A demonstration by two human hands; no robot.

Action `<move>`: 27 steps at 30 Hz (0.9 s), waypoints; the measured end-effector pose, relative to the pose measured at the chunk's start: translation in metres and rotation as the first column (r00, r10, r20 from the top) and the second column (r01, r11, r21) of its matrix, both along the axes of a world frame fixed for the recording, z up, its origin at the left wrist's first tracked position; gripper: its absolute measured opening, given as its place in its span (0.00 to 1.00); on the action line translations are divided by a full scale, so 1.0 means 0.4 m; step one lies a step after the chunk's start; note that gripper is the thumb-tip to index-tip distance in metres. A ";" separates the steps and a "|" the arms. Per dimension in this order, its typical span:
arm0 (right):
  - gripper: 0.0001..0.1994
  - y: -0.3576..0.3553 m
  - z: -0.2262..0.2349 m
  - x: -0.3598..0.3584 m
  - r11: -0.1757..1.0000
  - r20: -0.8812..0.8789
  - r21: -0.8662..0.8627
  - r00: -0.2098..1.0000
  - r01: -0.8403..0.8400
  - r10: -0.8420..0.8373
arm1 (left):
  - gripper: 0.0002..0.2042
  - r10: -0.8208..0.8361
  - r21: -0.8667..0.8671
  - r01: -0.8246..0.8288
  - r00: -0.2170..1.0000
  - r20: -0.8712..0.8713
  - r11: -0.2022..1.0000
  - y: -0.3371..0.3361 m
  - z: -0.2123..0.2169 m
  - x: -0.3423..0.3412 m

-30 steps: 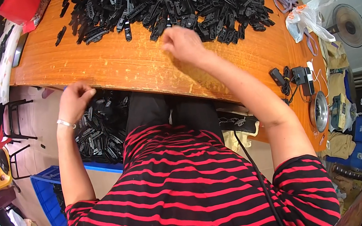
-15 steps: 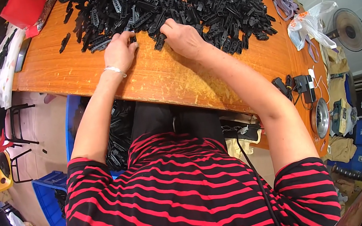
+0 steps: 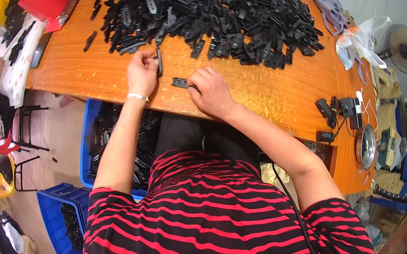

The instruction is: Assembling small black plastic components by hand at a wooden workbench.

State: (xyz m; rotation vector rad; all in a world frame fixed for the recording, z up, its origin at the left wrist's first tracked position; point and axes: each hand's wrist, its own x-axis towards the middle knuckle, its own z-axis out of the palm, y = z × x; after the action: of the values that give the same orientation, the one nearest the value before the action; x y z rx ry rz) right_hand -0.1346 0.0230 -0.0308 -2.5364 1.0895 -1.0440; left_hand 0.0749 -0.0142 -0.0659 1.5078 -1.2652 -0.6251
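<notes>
**Two parts in hand, a big heap left**

Head view: your left hand (image 3: pixel 142 74) is curled shut on a slim black strip (image 3: pixel 158 62), held upright at the near edge of the heap. Your right hand (image 3: pixel 211 91) is closed too, its fingertips pinching a short black clip (image 3: pixel 180 83) that lies flat on the table (image 3: pixel 272 89), just at 9 o'clock of that hand. The two parts are near each other but apart.

By my judgement you are early in the work: the heap (image 3: pixel 217 13) of loose black parts fills the table from 11 to 1 o'clock, and only this one pair is picked out. A blue crate (image 3: pixel 88 129) at 8 o'clock, below the table edge, holds more black parts; I cannot tell whether they are finished ones.

The parts look like hard moulded plastic, matt, narrow and angular. The table is orange wood, varnished, with visible grain. The crate is smooth plastic.
</notes>
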 end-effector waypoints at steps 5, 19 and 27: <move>0.06 0.038 0.047 -0.022 0.994 0.058 -0.105 0.998 0.036 -0.030 | 0.12 0.005 -0.071 -0.013 0.993 -0.116 0.997 0.028 0.002 -0.057; 0.13 0.308 -0.006 -0.126 0.132 0.359 0.897 0.870 -0.422 0.339 | 0.09 0.052 -0.042 -0.051 0.998 0.018 0.998 0.045 0.023 -0.066; 0.14 0.274 0.037 -0.142 0.205 0.233 0.882 0.772 -0.424 0.591 | 0.09 0.074 -0.051 -0.073 0.997 0.031 0.996 0.045 0.025 -0.073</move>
State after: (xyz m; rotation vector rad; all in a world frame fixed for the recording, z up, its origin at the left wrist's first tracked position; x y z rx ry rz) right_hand -0.1913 0.1325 -0.0160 -1.7418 0.4592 0.0540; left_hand 0.0456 0.0038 -0.0557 1.5215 -1.2359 -0.5188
